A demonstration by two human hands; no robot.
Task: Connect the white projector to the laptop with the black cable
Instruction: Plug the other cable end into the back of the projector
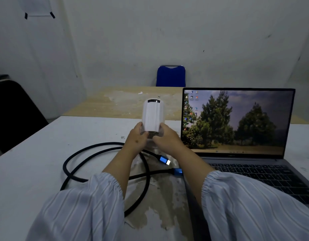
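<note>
The white projector [152, 115] stands in the middle of the table, its lens end pointing away and its grilled rear facing me. My left hand [137, 138] grips its rear left side and my right hand [165, 138] grips its rear right side. The black cable [105, 148] lies looped on the table under my forearms. One blue plug [165, 160] with a silver tip rests loose just below my right wrist. The other blue plug [178, 171] lies beside the laptop's left edge; whether it is plugged in I cannot tell. The open laptop [237, 122] sits at the right, screen lit.
The white table [46, 153] has a worn brown patch near its front middle. A second wooden table [115, 103] adjoins it behind. A blue chair [171, 76] stands by the far wall. A black chair back [13, 110] is at the left.
</note>
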